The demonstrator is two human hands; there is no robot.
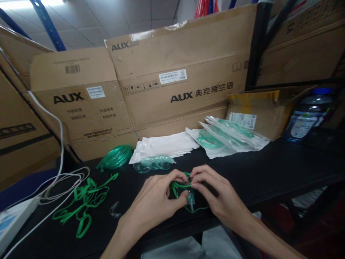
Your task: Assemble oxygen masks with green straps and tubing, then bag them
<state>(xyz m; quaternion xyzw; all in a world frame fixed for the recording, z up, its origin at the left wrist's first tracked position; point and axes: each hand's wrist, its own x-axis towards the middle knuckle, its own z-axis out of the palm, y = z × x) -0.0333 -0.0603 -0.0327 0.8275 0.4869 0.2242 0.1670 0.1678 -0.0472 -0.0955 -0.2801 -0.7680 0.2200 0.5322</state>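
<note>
The left hand [157, 203] and the right hand [219, 199] meet over the near edge of the black table [269, 172], fingertips clamped on a small clear mask [191, 197] with a green strap [176, 187] held between them. Loose green bands [83, 203] lie well to the left, and a tubing coil [115, 157] and white pouches [164, 145] lie behind

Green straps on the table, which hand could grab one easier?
Probably the left hand: the green straps lie on its side; the right hand would cross over. Both pinch a clear piece.
</note>
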